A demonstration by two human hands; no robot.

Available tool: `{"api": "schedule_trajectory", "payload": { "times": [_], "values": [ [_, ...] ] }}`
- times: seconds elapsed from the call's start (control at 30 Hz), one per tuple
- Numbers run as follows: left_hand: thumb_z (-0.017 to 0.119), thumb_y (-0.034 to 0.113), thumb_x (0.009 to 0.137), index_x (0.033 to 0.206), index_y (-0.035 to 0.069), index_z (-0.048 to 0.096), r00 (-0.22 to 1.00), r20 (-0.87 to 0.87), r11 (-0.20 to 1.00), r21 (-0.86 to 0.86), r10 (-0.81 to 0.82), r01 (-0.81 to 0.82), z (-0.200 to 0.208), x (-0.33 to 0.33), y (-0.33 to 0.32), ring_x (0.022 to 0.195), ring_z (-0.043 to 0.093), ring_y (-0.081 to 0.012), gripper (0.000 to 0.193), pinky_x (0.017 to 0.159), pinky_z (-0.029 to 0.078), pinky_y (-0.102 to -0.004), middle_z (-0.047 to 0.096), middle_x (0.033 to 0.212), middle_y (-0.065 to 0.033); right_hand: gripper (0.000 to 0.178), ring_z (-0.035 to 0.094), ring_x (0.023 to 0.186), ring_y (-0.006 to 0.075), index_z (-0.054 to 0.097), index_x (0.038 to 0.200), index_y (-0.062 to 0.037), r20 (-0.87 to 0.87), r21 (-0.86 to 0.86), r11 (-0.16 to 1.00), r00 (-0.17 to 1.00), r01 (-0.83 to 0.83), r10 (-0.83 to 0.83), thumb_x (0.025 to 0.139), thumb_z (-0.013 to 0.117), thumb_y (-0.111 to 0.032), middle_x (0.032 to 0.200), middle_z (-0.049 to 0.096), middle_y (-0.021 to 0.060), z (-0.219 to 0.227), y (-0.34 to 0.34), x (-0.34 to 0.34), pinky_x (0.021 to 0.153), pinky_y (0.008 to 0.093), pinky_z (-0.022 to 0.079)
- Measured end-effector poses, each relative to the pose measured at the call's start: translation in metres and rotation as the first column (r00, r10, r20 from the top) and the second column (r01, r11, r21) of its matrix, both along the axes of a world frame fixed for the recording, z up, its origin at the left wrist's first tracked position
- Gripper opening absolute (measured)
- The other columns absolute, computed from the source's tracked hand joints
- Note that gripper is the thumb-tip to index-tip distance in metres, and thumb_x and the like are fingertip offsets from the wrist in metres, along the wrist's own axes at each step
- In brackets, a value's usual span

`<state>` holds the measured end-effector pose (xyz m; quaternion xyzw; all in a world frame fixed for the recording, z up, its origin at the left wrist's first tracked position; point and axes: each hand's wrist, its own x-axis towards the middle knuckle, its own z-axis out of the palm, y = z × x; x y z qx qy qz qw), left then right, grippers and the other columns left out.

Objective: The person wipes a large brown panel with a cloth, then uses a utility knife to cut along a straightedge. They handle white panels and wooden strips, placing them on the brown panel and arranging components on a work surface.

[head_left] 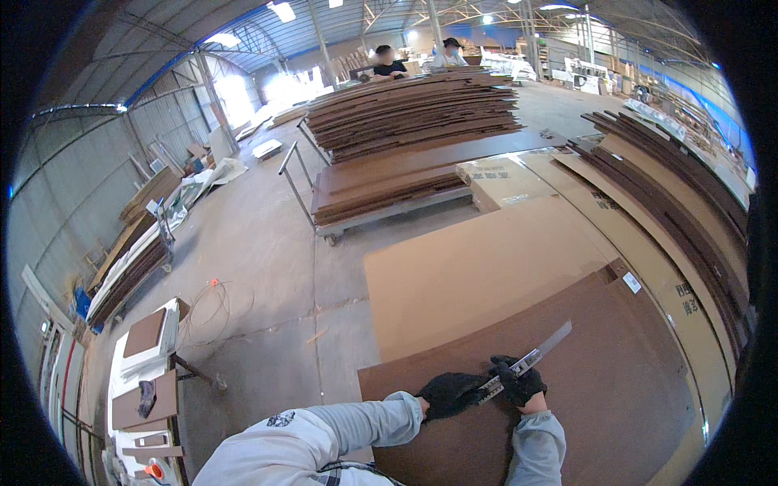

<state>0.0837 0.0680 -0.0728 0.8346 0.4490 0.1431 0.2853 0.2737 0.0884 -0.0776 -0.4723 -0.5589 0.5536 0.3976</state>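
Both my hands wear black gloves and meet over a brown panel (600,364). My right hand (523,383) is closed around a long, narrow silver tool (531,359) with dark marks along it. A pale, flat, blade-like end sticks out beyond the fingers, up and to the right; its exact kind is unclear. Just left of it, my left hand (454,394) is closed at the tool's lower end, its fingertips partly hidden. A white label (632,282) sits by the brown panel's far right corner. Under that panel lies a tan cardboard sheet (454,275).
Ahead stands a trolley (300,174) stacked with brown panels (413,117); two people are behind it. More boards (681,202) and long cartons lie along the right. At the left is a low bench (121,381) with panels and a dark glove-like item. A thin cord (215,304) lies on the floor.
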Motion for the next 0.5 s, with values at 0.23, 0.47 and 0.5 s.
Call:
{"api": "schedule_trajectory", "payload": {
  "times": [0.23, 0.47, 0.5],
  "values": [
    [0.052, 0.025, 0.083, 0.109, 0.007, 0.057, 0.996, 0.083, 0.997, 0.082, -0.013, 0.006, -0.018, -0.001, 0.002, 0.092, 0.058, -0.0346, 0.031, 0.079, 0.046, -0.0421, 0.061, 0.101, -0.0178, 0.028, 0.062, 0.079, 0.0166, 0.057, 0.111, 0.0008, -0.003, 0.009, 1.000, 1.000, -0.007, 0.007, 0.088, 0.055, -0.016, 0.088, 0.065, 0.0102, 0.003, 0.000, 0.002, 0.071, 0.0284, 0.050],
    [0.052, 0.025, 0.083, 0.112, 0.008, 0.055, 0.998, 0.057, 0.993, 0.118, -0.027, 0.020, -0.028, -0.003, 0.003, 0.095, 0.057, -0.0341, 0.034, 0.082, 0.045, -0.0419, 0.060, 0.104, -0.0176, 0.029, 0.062, 0.083, 0.0165, 0.057, 0.110, 0.0011, 0.062, 0.091, 0.996, 0.998, 0.009, -0.014, 0.086, 0.058, -0.015, 0.090, 0.065, 0.0107, -0.001, 0.002, 0.005, 0.074, 0.0280, 0.049],
    [0.052, 0.024, 0.083, 0.112, 0.008, 0.055, 0.999, 0.036, 0.993, 0.112, -0.025, 0.021, -0.026, -0.003, 0.003, 0.095, 0.057, -0.0339, 0.034, 0.082, 0.045, -0.0419, 0.059, 0.104, -0.0179, 0.029, 0.062, 0.083, 0.0165, 0.057, 0.110, 0.0011, 0.057, 0.093, 0.996, 0.998, 0.012, -0.017, 0.085, 0.058, -0.014, 0.091, 0.065, 0.0108, 0.002, 0.000, 0.004, 0.073, 0.0280, 0.049]
  ]
}}
